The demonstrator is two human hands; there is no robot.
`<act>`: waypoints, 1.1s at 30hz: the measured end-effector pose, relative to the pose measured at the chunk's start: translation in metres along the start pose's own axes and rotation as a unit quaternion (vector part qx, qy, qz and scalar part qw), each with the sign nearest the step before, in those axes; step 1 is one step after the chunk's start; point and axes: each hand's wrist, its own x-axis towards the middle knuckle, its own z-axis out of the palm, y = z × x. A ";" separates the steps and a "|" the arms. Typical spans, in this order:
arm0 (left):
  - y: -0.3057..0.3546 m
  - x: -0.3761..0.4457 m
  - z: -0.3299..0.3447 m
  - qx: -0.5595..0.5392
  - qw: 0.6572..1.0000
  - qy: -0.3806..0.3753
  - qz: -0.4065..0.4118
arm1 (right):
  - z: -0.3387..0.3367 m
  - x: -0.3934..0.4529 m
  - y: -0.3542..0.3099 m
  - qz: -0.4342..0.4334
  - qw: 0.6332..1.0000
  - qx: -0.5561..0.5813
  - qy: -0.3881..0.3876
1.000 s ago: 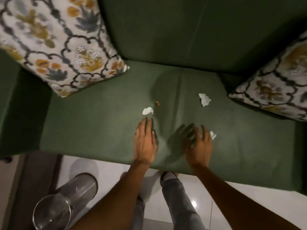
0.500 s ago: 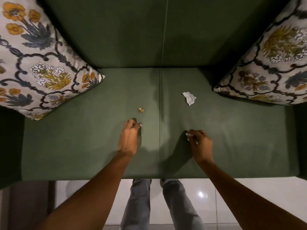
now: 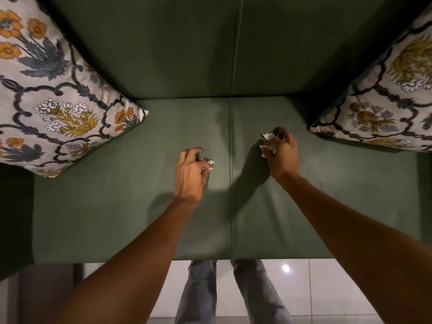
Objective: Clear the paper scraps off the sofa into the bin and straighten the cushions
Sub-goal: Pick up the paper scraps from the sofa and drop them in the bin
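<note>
My left hand (image 3: 190, 173) hovers over the green sofa seat (image 3: 117, 206), left of the centre seam, pinching small white paper scraps (image 3: 209, 164) at its fingertips. My right hand (image 3: 281, 152) is right of the seam and further back, closed on white paper scraps (image 3: 268, 142) that stick out on its left side. A floral cushion (image 3: 51, 94) leans in the sofa's left corner, tilted. A matching floral cushion (image 3: 385, 101) leans in the right corner. No loose scrap shows on the seat. The bin is out of view.
The sofa backrest (image 3: 187, 47) rises behind the seat. The left armrest (image 3: 14, 218) borders the seat. In front of the sofa lies white tiled floor (image 3: 315, 288), where my legs in grey jeans (image 3: 201, 293) stand.
My right hand moved back and picked up the larger white scrap near the right cushion. The left hand shifted forward over the small orange crumb, which is no longer visible.
</note>
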 end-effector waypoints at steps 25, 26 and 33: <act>-0.048 -0.214 -0.011 -0.178 0.911 0.163 -0.336 | 0.121 -0.197 -0.079 -0.134 0.972 0.030 -0.191; -0.058 -0.234 -0.010 -0.185 0.902 0.168 -0.353 | 0.133 -0.213 -0.083 -0.140 0.970 0.024 -0.197; -0.153 -0.371 -0.018 -0.231 0.827 0.211 -0.468 | 0.234 -0.332 -0.108 -0.223 0.939 -0.020 -0.262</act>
